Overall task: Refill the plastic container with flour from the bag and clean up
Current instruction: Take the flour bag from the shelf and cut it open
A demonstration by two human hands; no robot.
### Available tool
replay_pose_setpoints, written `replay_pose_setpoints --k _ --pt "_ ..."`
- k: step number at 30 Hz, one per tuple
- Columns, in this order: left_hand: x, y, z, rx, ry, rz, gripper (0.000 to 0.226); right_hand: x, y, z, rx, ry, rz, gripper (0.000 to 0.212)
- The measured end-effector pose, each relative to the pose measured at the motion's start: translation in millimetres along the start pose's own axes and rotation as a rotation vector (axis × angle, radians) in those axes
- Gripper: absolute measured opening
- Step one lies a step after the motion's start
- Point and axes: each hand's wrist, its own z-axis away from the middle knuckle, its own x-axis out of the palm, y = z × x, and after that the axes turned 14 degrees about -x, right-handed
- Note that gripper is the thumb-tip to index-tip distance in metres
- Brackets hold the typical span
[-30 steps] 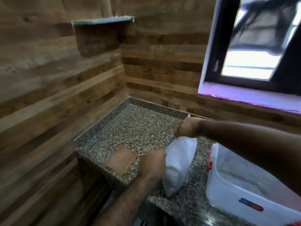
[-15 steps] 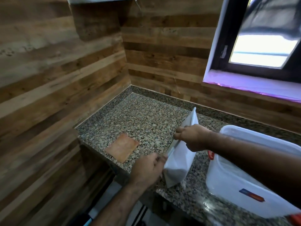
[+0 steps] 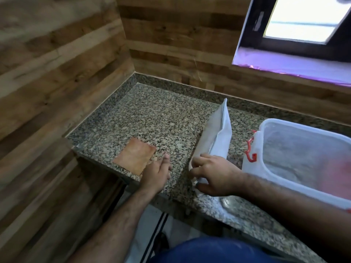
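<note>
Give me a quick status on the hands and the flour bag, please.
Left hand open, flat on the counter. Right hand has a grip on the near end of the white bag. Container open beside it, nothing between.

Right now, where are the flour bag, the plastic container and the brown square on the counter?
Bag point(image 3: 218, 137): head view, on its white upper side panel.
Container point(image 3: 303, 125): head view, on its far rim.
Brown square point(image 3: 133, 156): head view, on its flat middle.
</note>
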Motion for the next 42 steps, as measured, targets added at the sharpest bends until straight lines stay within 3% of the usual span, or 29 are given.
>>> replay_pose_setpoints --k 3,6,8,11,15,18,20,23,27,34,42 --pt "5 -9 -10 0.062 -0.065 -0.014 0.073 4 -2 0 -0.017 0.079 -0.01 0.012" --pt "5 -12 -11 0.156 -0.16 0.036 0.073 6 -6 1 0.062 0.196 -0.115 0.014" --pt "2 -15 -9 0.307 -0.18 0.072 0.081 9 -11 2 0.146 0.301 -0.192 0.021" --pt "0 -15 -8 0.619 -0.162 0.025 0.086 17 -19 3 0.309 0.502 -0.299 0.007" --pt "4 -7 -9 0.839 -0.134 -0.11 0.081 17 -17 6 0.61 0.693 -0.451 0.006" --pt "13 12 -6 0.931 -0.086 -0.191 0.066 12 -20 1 0.669 0.701 -0.404 0.016" --pt "22 30 -1 0.913 -0.076 -0.235 0.066 10 -23 -2 0.651 0.689 -0.348 0.008" --pt "33 44 5 0.897 -0.04 -0.271 0.066 5 -29 -5 0.647 0.684 -0.267 0.018" --pt "35 44 -1 1.057 -0.014 -0.273 0.046 -7 -26 -6 0.602 0.702 -0.117 0.013" --pt "27 50 -15 1.149 -0.159 -0.3 0.054 -14 -1 -9 0.609 0.688 -0.059 0.009" --pt "7 76 -30 1.062 -0.461 -0.487 0.056 -44 66 -15 0.704 0.625 -0.079 0.022"
